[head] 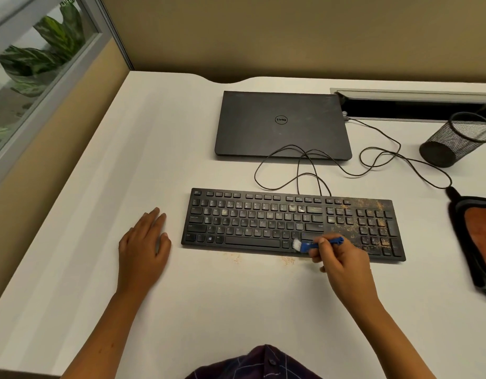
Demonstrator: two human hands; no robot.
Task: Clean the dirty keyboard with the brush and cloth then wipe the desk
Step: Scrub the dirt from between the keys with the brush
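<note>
Nearest, at six o'clock, a dark checked shirt [263, 362] edges into view, both bare forearms reaching out over the plain white desk [209, 296]. The left hand [143, 247] lies flat and spread at nine o'clock, empty, just beside the keyboard's left end without touching it, probably bracing the person. The right hand [343, 263], at about four o'clock, pinches a small blue-handled brush with white bristles [315, 243], angled so the bristles meet the bottom key row right of the space bar. The flat black wired keyboard [291, 224] sits in the middle; its letter keys look fairly clean, while tan crumbs [354, 228] still litter the arrow and number keys, so I'd judge the brushing about half done. Small crumb piles [287, 259] lie on the desk along the front edge, seemingly swept there. At three o'clock waits an orange cloth with a dark border [477, 242], well clear of the hands. Farther, at twelve, a closed dark grey laptop [281, 124] lies beyond the looping cable [304, 165]; at two, a black mesh pen cup [455, 140]. Beige partitions [291, 34] enclose the desk, leafy plants [45, 47] behind glass at ten.
</note>
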